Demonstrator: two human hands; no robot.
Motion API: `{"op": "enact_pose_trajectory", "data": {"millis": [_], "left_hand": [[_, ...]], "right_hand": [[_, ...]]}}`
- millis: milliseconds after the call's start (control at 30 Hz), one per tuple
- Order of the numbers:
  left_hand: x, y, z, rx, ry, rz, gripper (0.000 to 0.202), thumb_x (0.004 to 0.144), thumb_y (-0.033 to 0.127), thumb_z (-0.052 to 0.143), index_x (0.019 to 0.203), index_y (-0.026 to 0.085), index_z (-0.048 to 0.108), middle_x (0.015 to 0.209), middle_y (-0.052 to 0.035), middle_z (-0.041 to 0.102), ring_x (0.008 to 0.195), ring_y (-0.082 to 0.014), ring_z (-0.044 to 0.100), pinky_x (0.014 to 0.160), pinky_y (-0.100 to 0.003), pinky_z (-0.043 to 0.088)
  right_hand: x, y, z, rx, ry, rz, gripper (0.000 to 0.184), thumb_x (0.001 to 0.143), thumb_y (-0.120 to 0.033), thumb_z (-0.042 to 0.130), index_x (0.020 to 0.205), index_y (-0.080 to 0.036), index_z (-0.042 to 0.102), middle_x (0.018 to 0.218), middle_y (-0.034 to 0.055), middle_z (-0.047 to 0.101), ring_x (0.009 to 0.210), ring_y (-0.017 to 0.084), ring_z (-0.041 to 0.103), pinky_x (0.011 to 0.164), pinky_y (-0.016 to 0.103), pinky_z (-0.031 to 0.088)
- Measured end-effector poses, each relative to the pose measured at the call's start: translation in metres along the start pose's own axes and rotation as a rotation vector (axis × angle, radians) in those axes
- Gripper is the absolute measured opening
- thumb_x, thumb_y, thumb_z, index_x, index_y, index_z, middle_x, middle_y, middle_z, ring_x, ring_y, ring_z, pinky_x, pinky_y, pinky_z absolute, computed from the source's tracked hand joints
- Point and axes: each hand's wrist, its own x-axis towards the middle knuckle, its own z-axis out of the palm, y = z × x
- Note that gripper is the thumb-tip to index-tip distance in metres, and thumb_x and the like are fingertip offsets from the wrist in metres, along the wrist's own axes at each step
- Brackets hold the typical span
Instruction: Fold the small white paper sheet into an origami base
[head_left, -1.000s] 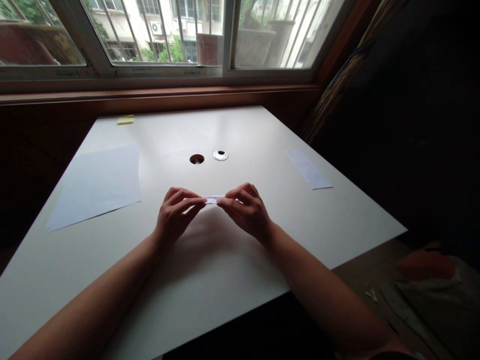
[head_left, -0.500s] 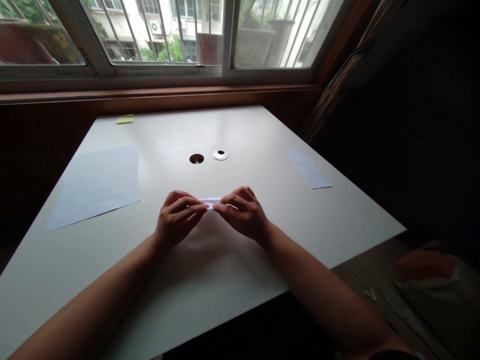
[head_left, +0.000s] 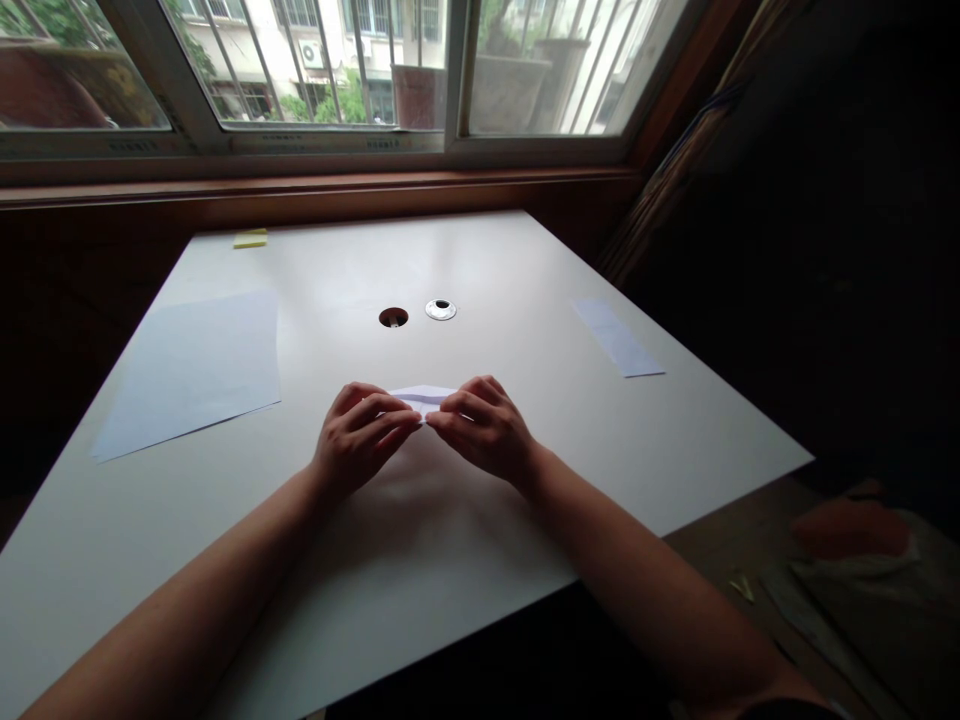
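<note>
A small folded piece of white paper [head_left: 421, 396] sits between both hands near the middle of the white table [head_left: 420, 560]. My left hand [head_left: 360, 438] pinches its left end with curled fingers. My right hand [head_left: 484, 428] pinches its right end the same way. The fingertips of the two hands almost meet over the paper. Most of the paper is hidden under the fingers; a pointed flap shows above them.
A large white sheet [head_left: 193, 368] lies at the left. A narrow paper strip [head_left: 618, 338] lies at the right. A cable hole [head_left: 394, 318] and its round cap [head_left: 441, 310] sit beyond the hands. A yellow sticky pad [head_left: 250, 239] lies at the far left corner, below the window.
The hands have drawn closer together on the paper, and a wider flap of the paper now shows above the fingertips.
</note>
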Motion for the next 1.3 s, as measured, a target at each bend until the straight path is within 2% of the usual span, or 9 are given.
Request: {"op": "enact_pose_trajectory", "data": {"millis": [300,500,733,967,1100,1300], "left_hand": [[-0.002,0.0,-0.003,-0.008,0.035,0.047,0.031,0.081,0.02,0.076,0.107,0.037,0.072,0.09,0.0011,0.074,0.086,-0.0191,0.06,0.077,-0.036,0.053],[-0.004,-0.003,-0.003,0.065,0.018,0.022,0.022,0.084,0.024,0.074,0.102,0.035,0.073,0.089,0.0002,0.074,0.085,-0.0195,0.062,0.079,-0.037,0.054],[-0.003,-0.003,-0.006,0.105,0.078,0.028,0.028,0.08,0.019,0.076,0.102,0.035,0.073,0.089,0.0017,0.075,0.084,-0.02,0.061,0.077,-0.037,0.053],[-0.001,-0.006,-0.006,0.125,0.103,-0.03,0.02,0.082,0.02,0.074,0.097,0.033,0.073,0.087,0.0005,0.075,0.085,-0.0204,0.059,0.078,-0.037,0.05],[0.002,-0.006,-0.007,0.123,0.129,-0.017,0.021,0.081,0.018,0.075,0.096,0.032,0.073,0.086,0.0006,0.074,0.083,-0.0204,0.058,0.077,-0.036,0.05],[0.001,-0.01,-0.007,0.155,0.128,-0.052,0.015,0.083,0.019,0.073,0.093,0.03,0.073,0.086,-0.001,0.073,0.085,-0.0207,0.057,0.078,-0.036,0.05]], "right_hand": [[0.0,0.001,0.0,0.013,-0.003,0.006,0.015,0.095,-0.027,0.059,0.106,-0.034,0.067,0.095,-0.0005,0.069,0.092,0.019,0.057,0.082,0.038,0.043],[-0.001,0.006,-0.002,0.026,0.012,0.063,0.013,0.093,-0.027,0.062,0.102,-0.033,0.069,0.093,0.0012,0.067,0.094,0.02,0.056,0.082,0.039,0.043],[-0.003,0.016,-0.01,0.0,0.041,0.112,0.011,0.093,-0.027,0.062,0.096,-0.031,0.071,0.089,0.0027,0.068,0.091,0.022,0.054,0.083,0.041,0.045],[-0.006,0.032,-0.019,-0.044,0.1,0.152,0.01,0.091,-0.024,0.063,0.091,-0.029,0.072,0.085,0.0031,0.068,0.088,0.022,0.052,0.081,0.04,0.046],[-0.01,0.042,-0.019,-0.094,0.122,0.191,0.01,0.09,-0.023,0.064,0.087,-0.027,0.072,0.084,0.0034,0.068,0.086,0.022,0.051,0.08,0.04,0.045],[-0.013,0.051,-0.021,-0.11,0.268,0.305,0.01,0.09,-0.021,0.064,0.082,-0.024,0.07,0.08,0.0042,0.062,0.081,0.021,0.052,0.078,0.038,0.048]]}}
